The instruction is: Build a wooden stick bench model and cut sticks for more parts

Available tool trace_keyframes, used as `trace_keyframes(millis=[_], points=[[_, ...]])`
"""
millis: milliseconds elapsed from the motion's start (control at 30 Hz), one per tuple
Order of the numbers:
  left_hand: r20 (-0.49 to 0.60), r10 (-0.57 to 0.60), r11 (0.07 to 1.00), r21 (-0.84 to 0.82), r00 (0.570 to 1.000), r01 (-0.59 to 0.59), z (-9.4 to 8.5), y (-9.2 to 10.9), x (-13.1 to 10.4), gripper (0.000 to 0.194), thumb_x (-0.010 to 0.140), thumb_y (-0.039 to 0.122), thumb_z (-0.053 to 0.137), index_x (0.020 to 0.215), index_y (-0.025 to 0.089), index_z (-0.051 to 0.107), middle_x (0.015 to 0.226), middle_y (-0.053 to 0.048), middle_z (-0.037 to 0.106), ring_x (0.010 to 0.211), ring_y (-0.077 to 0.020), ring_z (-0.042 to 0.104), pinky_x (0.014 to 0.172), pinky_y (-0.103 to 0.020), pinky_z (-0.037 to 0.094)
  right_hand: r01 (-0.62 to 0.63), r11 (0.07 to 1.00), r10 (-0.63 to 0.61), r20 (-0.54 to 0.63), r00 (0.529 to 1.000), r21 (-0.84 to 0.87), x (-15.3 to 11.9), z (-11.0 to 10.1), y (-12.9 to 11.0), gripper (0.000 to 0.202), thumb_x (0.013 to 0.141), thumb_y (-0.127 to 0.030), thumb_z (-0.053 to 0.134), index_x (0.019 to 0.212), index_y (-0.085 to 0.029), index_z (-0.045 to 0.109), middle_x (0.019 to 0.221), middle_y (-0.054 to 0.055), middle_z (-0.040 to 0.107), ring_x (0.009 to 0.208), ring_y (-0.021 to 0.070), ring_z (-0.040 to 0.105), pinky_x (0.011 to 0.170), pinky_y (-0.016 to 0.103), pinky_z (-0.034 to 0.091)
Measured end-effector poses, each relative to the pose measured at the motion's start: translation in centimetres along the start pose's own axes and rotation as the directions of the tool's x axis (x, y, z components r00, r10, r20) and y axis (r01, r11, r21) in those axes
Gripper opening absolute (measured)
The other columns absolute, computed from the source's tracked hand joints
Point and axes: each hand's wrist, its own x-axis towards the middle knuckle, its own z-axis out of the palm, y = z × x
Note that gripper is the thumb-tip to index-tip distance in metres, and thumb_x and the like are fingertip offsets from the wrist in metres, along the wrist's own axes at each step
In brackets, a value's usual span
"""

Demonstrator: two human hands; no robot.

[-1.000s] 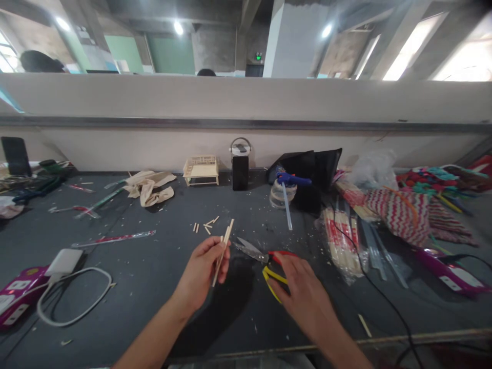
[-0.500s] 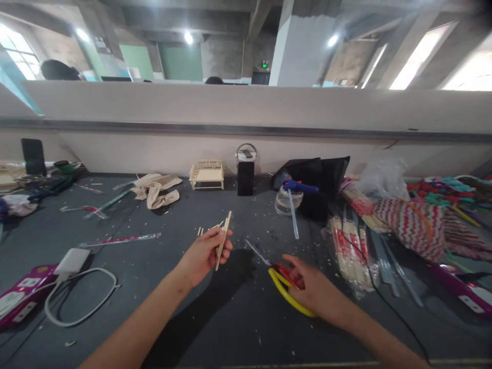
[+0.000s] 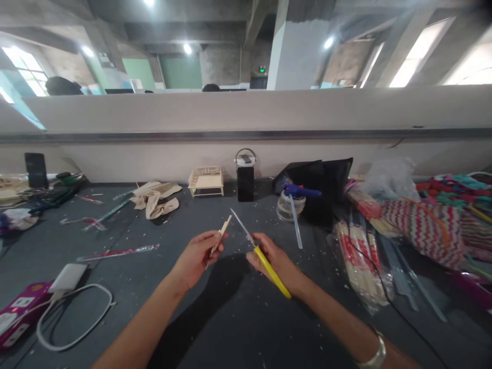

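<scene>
- Here, the left hand [image 3: 194, 260] pinches at least two thin sticks [image 3: 224, 227], long axes toward one o'clock.
- The right hand [image 3: 280, 258] grips one pair of scissors [image 3: 266, 263], tip toward eleven.
- Beyond, near twelve: one miniature bench [image 3: 207, 182].

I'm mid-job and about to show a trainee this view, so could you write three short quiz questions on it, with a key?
1. What does the right hand hold?
2. True or false: the left hand holds the glue gun.
3. Where does the miniature bench stand?
a) in a plastic bag
b) at the back of the table, near the panel
c) between the two hands

Key:
1. Scissors, with a yellow handle showing.
2. False; it holds thin sticks.
3. b
</scene>
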Motion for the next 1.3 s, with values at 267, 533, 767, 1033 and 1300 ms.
trace_keyframes(millis=[267,533,767,1033,1300], points=[[-0.031,0.070,0.983,0.170,0.997,-0.063,1.8,-0.1,-1.0,0.028,0.078,0.042,0.063,0.088,0.016,0.064,0.065,0.002,0.054,0.050,-0.0051,0.037,0.046,-0.018,0.026,0.039,0.997,-0.028,0.135,0.990,-0.074,-1.2,-0.4,-1.4,0.037,0.085,-0.044,0.054,0.110,-0.020,0.044,0.070,-0.006,0.041,0.061,0.0098,0.036,0.057,0.022,0.034],[-0.105,0.124,0.942,0.324,0.987,-0.084,2.6,-0.7,-1.6,0.032,0.075,0.044,0.064,0.093,0.018,0.068,0.058,0.005,0.045,0.054,-0.0080,0.038,0.048,-0.019,0.026,0.024,0.991,-0.005,0.143,0.990,-0.135,-1.7,-0.5,-1.4,0.039,0.082,-0.043,0.056,0.112,-0.020,0.043,0.076,-0.003,0.045,0.064,0.0111,0.039,0.060,0.023,0.036],[-0.083,0.190,0.908,0.395,0.978,-0.143,2.0,-1.2,-1.5,0.033,0.078,0.042,0.062,0.102,0.020,0.069,0.062,0.003,0.052,0.056,-0.0088,0.043,0.052,-0.019,0.033,0.071,0.997,-0.062,0.190,0.980,-0.043,-1.9,-1.1,-1.7,0.036,0.086,-0.044,0.053,0.111,-0.020,0.043,0.073,-0.005,0.043,0.063,0.0103,0.037,0.059,0.021,0.034],[0.044,0.431,0.695,0.620,0.901,-0.363,2.0,-1.7,-1.8,0.026,0.085,0.032,0.055,0.104,0.023,0.069,0.102,-0.002,0.071,0.091,-0.0184,0.062,0.081,-0.028,0.047,0.058,0.996,-0.047,0.162,0.986,-0.061,-2.0,-0.9,-1.8,0.028,0.088,-0.043,0.050,0.105,-0.020,0.047,0.072,-0.005,0.042,0.062,0.0097,0.037,0.057,0.020,0.034],[0.069,0.448,0.654,0.654,0.891,-0.380,3.3,-2.0,-2.4,0.025,0.087,0.032,0.052,0.101,0.021,0.070,0.093,-0.002,0.072,0.085,-0.0178,0.064,0.075,-0.025,0.048,0.097,0.959,-0.077,0.087,0.993,-0.265,-1.9,-0.7,-1.4,0.011,0.083,-0.017,0.048,0.093,-0.019,0.051,0.070,-0.004,0.051,0.059,0.0101,0.044,0.058,0.021,0.036]])
